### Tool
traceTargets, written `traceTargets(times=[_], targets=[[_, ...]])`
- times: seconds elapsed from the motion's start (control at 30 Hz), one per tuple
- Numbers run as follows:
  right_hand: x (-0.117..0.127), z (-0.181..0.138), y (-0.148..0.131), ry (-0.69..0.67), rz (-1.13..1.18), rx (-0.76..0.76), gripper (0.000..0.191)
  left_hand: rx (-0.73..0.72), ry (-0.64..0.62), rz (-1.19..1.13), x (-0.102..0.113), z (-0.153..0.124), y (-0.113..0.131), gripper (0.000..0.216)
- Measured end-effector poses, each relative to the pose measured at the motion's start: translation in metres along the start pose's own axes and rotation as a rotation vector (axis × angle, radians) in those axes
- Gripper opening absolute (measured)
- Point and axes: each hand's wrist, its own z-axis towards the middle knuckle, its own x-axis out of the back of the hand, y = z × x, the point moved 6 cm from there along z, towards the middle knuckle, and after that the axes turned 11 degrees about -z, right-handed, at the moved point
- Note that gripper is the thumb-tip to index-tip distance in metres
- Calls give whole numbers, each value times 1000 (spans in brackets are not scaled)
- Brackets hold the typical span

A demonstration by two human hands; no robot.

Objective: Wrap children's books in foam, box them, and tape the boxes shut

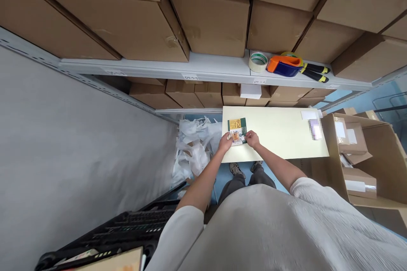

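Head view: a thin rectangular booklet with a green, yellow and white printed cover (237, 129) lies between the person's hands over the near left end of a pale cream rectangular tabletop (280, 133). Its long axis runs roughly away from the body, slightly turned. The left hand (225, 142), partly curled, holds the lower left edge, with the booklet ahead and to its right. The right hand (252, 139) has its fingertips drawn together at the lower right edge; whether they grip it is too small to tell. Both hands seem equally near.
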Motion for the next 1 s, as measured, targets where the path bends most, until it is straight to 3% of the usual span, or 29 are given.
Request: traceTargets(times=[0.1, 0.17, 0.27, 0.43, 0.63, 1.0], targets=[[-3, 3, 0, 7, -108, 45, 10, -164, -165, 339, -6, -17, -10, 50], [-4, -1, -2, 4, -238, 133, 18, -239, -284, 523, -12, -31, -19, 57], [-9, -18, -7, -1, -513, 334, 34, -266, -385, 722, -16, -45, -30, 65], [-24, -46, -7, -162, -859, 560, 55, -237, -446, 854, -15, -47, -32, 73], [-31, -36, -21, -291, -997, 513, 78, -163, -464, 936, -7, -26, -21, 80], [-31, -11, -47, -403, -1068, 408, 88, -106, -477, 973, -1, 13, -3, 89]])
